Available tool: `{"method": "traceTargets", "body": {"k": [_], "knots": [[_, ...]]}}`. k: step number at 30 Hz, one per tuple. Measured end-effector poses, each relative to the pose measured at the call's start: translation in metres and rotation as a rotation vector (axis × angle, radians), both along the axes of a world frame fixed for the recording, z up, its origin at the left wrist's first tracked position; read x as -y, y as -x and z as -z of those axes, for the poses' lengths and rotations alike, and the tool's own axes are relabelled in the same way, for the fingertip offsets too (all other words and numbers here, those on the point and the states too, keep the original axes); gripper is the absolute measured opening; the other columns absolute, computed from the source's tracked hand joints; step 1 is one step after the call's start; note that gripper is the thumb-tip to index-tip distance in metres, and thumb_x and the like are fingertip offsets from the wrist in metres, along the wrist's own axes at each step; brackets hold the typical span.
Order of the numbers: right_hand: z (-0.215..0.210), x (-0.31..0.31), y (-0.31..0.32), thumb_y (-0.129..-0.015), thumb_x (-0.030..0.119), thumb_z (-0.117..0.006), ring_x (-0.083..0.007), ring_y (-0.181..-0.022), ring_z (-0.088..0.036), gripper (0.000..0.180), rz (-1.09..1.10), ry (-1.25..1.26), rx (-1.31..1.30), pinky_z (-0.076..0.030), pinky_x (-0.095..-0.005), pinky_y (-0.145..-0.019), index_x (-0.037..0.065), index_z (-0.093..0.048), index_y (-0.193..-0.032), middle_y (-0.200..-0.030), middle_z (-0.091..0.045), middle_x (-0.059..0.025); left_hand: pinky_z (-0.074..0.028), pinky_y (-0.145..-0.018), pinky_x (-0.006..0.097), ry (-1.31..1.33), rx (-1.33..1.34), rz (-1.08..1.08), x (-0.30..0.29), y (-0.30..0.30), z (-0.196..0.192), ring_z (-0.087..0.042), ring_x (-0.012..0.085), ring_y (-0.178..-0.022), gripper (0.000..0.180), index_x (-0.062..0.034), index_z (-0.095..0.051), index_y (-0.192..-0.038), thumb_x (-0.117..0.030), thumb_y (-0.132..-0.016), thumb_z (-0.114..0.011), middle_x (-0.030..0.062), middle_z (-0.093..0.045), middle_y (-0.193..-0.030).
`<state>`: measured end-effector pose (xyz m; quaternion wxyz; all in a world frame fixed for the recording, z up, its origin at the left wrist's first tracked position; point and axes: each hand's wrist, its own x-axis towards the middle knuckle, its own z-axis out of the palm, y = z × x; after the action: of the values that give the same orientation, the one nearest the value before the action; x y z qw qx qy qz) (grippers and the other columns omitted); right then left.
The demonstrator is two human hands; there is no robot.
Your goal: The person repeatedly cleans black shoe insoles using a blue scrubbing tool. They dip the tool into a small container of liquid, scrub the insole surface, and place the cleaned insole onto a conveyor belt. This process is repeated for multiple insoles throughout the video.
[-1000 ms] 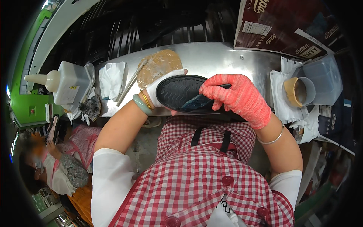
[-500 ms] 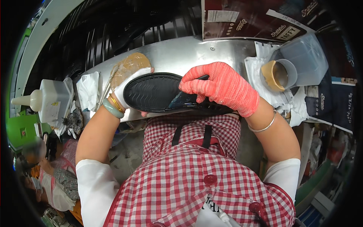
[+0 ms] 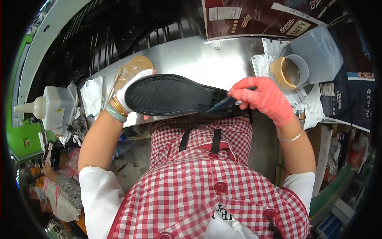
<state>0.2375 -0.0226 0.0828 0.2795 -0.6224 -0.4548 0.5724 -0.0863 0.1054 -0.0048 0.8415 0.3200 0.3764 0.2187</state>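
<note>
A black shoe sole [image 3: 169, 92] lies across the front of me, its ridged forepart to the left and its heel to the right. My left hand [image 3: 122, 95], in a white glove with bare fingertips, grips it at the forepart; most of those fingers are hidden behind the sole. My right hand [image 3: 264, 97], in a coral knit glove, is closed around a small brush [image 3: 219, 104]. Its bluish bristles touch the heel end, and its dark handle end sticks out above my fingers. The forepart looks glossy along its edge.
A metal tabletop [image 3: 199, 55] sits beyond the sole. At left stand a white nozzle bottle [image 3: 57, 105] and a tan pad under clear film [image 3: 137, 65]. At right, a tan-rimmed cup [image 3: 284, 71] touches a clear plastic jug [image 3: 318, 55]. Dark red cartons [image 3: 254, 24] stand behind.
My right hand has moved right with the brush, from the middle of the sole to the heel end. The sole has shifted slightly left, and its middle is now uncovered.
</note>
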Motion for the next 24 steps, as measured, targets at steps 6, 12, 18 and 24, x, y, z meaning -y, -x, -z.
{"method": "traceTargets", "body": {"k": [6,12,18,24], "knots": [[-0.010,0.012,0.027,-0.081,0.009,-0.068,-0.0081,-0.070,-0.058,0.017,0.076,-0.274,-0.314,-0.048,-0.0210,-0.068,0.000,-0.067,-0.096,-0.081,-0.065,-0.0020,-0.055,-0.072,0.031,0.412,0.276,0.178,0.001,0.003,0.003,-0.065,0.0219,-0.084,0.035,0.0001,-0.059,-0.106,-0.030,-0.096,-0.044,0.0135,-0.067,-0.096],[0.035,-0.011,0.092,-0.075,0.006,-0.071,-0.0226,-0.098,-0.062,0.021,-0.253,-0.823,-0.284,-0.050,-0.0326,-0.086,0.001,-0.066,-0.095,-0.100,-0.066,-0.0111,-0.043,-0.096,0.032,0.311,0.354,0.322,0.012,0.004,0.014,-0.059,0.0180,-0.101,0.038,-0.0041,-0.054,-0.118,-0.033,-0.097,-0.042,0.0090,-0.063,-0.113],[0.042,-0.007,0.082,-0.075,0.012,-0.071,-0.0264,-0.090,-0.064,0.022,-0.458,-0.893,0.015,-0.052,-0.0324,-0.081,0.003,-0.066,-0.094,-0.098,-0.067,-0.0114,-0.046,-0.085,0.034,0.406,0.322,0.155,0.019,0.014,0.020,-0.062,0.0196,-0.090,0.036,-0.0047,-0.057,-0.112,-0.034,-0.095,-0.044,0.0106,-0.065,-0.106],[0.017,0.012,0.057,-0.075,0.013,-0.071,-0.0251,-0.087,-0.065,0.024,-0.421,-0.828,0.086,-0.052,-0.0318,-0.077,0.003,-0.066,-0.096,-0.094,-0.067,-0.0114,-0.057,-0.064,0.036,0.438,0.294,0.085,0.027,0.017,0.021,-0.067,0.0297,-0.077,0.053,0.0020,-0.053,-0.117,-0.043,-0.091,-0.044,0.0187,-0.065,-0.102]]}}
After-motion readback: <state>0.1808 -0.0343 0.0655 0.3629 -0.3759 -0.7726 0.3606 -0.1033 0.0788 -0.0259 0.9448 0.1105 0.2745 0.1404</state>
